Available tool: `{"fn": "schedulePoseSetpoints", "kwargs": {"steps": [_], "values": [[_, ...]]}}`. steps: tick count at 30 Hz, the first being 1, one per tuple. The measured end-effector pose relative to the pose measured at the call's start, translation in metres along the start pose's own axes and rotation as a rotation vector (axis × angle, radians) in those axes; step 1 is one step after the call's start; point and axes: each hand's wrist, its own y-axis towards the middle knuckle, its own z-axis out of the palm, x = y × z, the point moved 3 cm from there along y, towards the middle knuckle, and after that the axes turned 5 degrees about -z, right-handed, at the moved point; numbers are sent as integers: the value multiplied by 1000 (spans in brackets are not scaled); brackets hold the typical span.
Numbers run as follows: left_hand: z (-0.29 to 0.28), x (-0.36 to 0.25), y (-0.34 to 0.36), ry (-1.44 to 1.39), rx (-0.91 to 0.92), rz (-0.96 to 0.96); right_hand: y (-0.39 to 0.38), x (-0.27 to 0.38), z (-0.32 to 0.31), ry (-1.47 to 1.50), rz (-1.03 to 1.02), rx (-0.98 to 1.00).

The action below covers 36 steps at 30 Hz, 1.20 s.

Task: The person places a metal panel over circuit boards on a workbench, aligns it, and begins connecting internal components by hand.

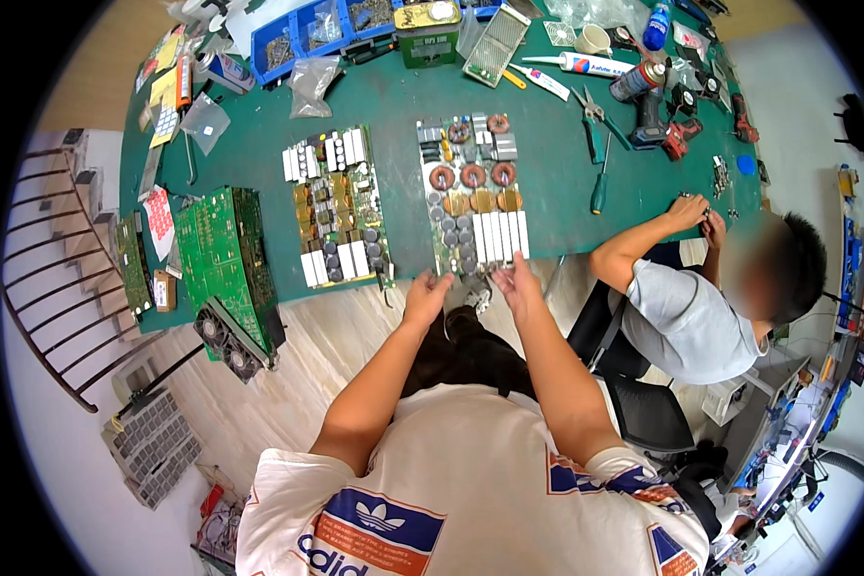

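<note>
A power circuit board [458, 206] with copper coils, dark round capacitors and white blocks lies on the green bench mat, its near end at the bench edge. My left hand [426, 296] pinches its near left corner. At the near right corner, by the white blocks, my right hand [518, 286] grips the same board, thumb and fingers closed on the edge. A similar circuit board [332, 206] rests to the left, untouched. Further left, green circuit boards [223, 245] stand stacked, with black fans [228, 341] at the near end, overhanging the bench edge.
Blue parts bins [317, 34], a green tin [428, 40] and a perforated metal panel [497, 45] line the back. Pliers [597, 120], a screwdriver [600, 182] and a cordless drill [650, 120] lie right. A seated co-worker [691, 307] handles small parts at the right.
</note>
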Motion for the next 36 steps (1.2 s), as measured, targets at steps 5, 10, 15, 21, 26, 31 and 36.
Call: {"fn": "schedulePoseSetpoints", "kwargs": {"steps": [5,10,15,21,26,31,36], "values": [[1,31,-24,-224,153,-133,12,8,5,-39,69,27],[14,38,-18,-770,288,-402,10,17,10,-136,73,63],[19,35,-18,-899,279,-444,3,25,18,-138,103,70],[15,26,-16,-924,319,-390,3,37,30,-224,108,61],[16,25,-14,-1010,361,-378,-9,60,43,-141,250,29],[17,27,-17,-1014,357,-359,-20,74,61,-41,280,43],[21,16,-2,-1045,393,-357,-14,76,59,42,216,-165]]}}
